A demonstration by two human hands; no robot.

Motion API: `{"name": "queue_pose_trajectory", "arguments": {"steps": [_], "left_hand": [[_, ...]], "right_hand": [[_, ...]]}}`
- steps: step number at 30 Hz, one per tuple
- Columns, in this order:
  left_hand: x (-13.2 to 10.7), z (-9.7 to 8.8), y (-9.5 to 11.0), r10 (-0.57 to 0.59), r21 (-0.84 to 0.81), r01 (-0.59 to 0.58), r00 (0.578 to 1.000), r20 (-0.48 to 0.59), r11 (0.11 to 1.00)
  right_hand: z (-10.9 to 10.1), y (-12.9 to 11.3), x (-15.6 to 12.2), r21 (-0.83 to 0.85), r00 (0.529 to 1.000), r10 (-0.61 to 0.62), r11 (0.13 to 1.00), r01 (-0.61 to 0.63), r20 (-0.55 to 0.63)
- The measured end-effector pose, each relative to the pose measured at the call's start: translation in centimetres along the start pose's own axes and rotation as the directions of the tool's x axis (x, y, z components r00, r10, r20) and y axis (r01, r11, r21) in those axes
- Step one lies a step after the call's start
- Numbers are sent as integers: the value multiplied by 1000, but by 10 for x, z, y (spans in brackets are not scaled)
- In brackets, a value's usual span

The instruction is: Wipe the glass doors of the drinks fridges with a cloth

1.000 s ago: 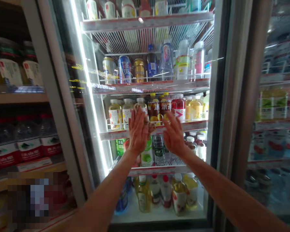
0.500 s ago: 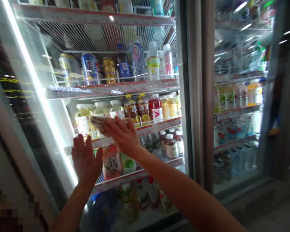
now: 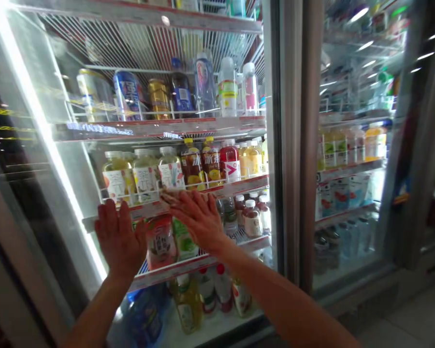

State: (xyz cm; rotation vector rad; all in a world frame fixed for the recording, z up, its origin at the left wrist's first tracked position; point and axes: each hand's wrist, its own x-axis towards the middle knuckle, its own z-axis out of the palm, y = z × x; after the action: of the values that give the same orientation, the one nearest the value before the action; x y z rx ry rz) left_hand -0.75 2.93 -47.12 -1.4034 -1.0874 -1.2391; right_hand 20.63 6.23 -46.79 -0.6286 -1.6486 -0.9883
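My left hand (image 3: 119,241) is raised with its fingers stretched upward and the palm toward the glass door of a lit drinks fridge. Whether that palm touches the glass I cannot tell. To its right, my right hand (image 3: 201,222) lies flat over a pale, folded cloth (image 3: 168,197), pressing it toward the glass. Only the cloth's edge shows past the fingertips. Behind the glass, near the hands, are a red-pink drink package (image 3: 160,244), a green one (image 3: 184,241) and white-capped tea bottles (image 3: 145,176).
Upright metal door frames (image 3: 292,145) divide this fridge from a second glass-fronted one with bottles (image 3: 340,145) at right. Wire shelves hold cans (image 3: 127,96), dark yellow-capped bottles (image 3: 194,166) and a red bottle (image 3: 230,159). A bright light strip (image 3: 32,106) runs down the left side.
My right hand has slid the cloth to the right and slightly down across the glass. My left hand stays raised, a little further left in view. The camera view has shifted slightly.
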Motion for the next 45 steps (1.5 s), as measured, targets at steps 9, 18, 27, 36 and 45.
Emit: {"name": "queue_pose_trajectory", "arguments": {"steps": [9, 18, 27, 36, 45], "left_hand": [[-2, 5, 1, -9, 64, 11, 999, -37, 998], [-2, -1, 2, -25, 15, 25, 1000, 11, 1000], [-3, -2, 2, -35, 30, 35, 999, 18, 999], [-3, 1, 4, -54, -5, 54, 999, 6, 999], [-2, -1, 2, -127, -87, 132, 990, 59, 987]], "right_hand": [[-12, 70, -14, -61, 842, 466, 865, -498, -271], [-12, 28, -23, -39, 976, 187, 981, -192, -111], [12, -17, 3, -43, 978, 190, 980, -195, -91], [-15, 72, -28, -60, 828, 453, 865, -498, -331], [-16, 50, -24, -52, 982, 165, 984, -170, -89]]}}
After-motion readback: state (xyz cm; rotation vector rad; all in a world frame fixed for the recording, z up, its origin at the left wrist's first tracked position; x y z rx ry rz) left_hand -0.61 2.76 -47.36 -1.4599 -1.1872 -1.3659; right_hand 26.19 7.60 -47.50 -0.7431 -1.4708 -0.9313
